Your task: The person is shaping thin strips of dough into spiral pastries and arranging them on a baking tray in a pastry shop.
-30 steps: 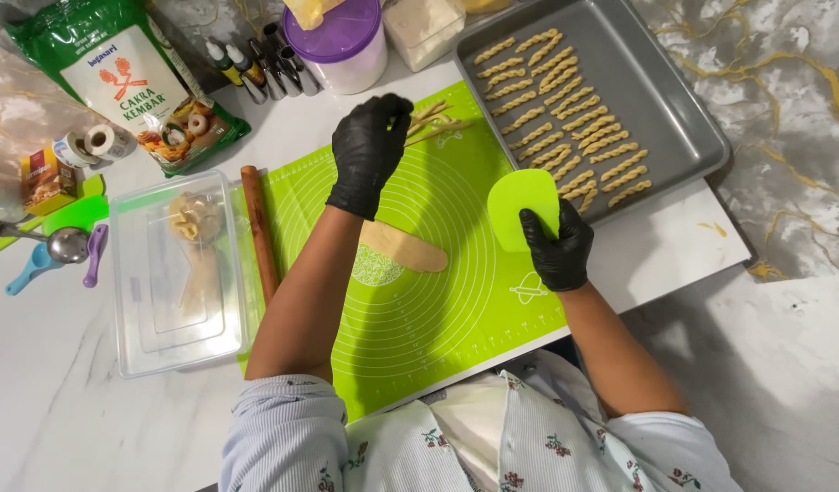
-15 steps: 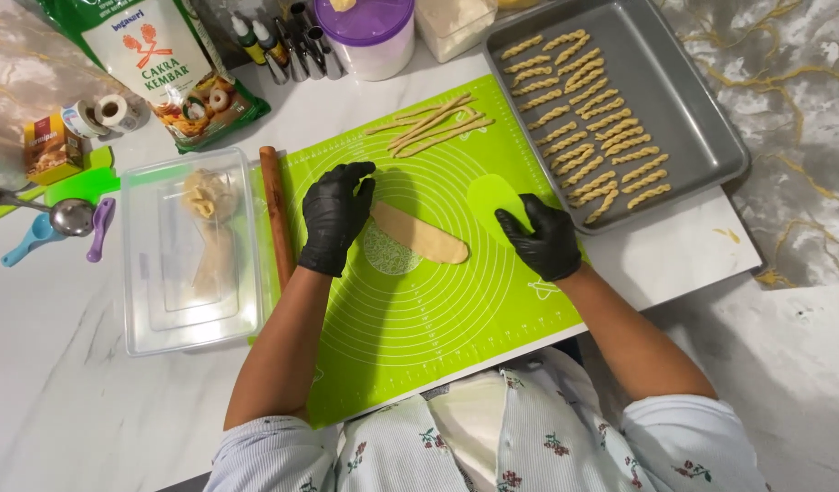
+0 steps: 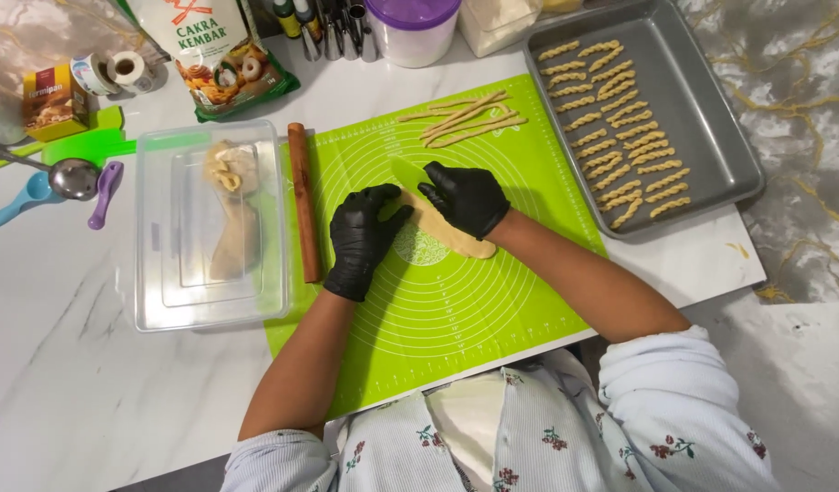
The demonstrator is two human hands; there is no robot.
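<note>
Centrally, a pale, flat, elongated dough strip [image 3: 448, 232] is lying on the green silicone mat [image 3: 456, 310]. Left of it, one wooden rolling pin [image 3: 303, 202] is resting along the mat's edge. Two black-gloved hands are pressing the strip: left hand [image 3: 363, 239] fingers spread narrowly, right hand [image 3: 465, 197] curled over it.

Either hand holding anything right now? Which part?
The right hand presses on the upper left end of the flat dough strip; a green scraper seems to be under it. The left hand rests beside the strip, gripping nothing.
</note>
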